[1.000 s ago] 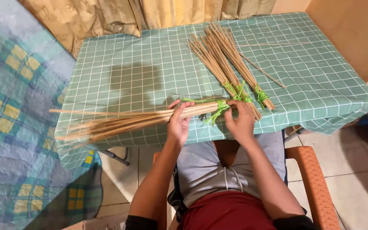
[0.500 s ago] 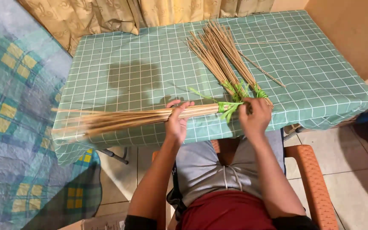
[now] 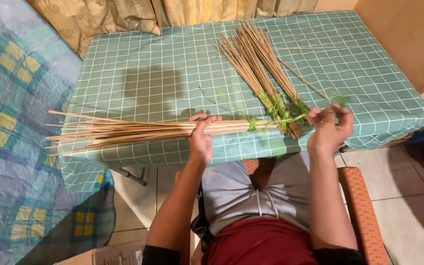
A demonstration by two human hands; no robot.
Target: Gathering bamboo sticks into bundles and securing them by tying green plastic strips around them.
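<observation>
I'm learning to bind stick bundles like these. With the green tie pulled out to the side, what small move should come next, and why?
Probably keep drawing the green strip taut with the right hand while the left hand pins the stick bundle. The strip already circles the bundle near its end, but the sticks fan out at the far end.

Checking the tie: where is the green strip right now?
Head view: the green strip runs from the stick bundle to the right hand, crossing the tied bundles.
</observation>
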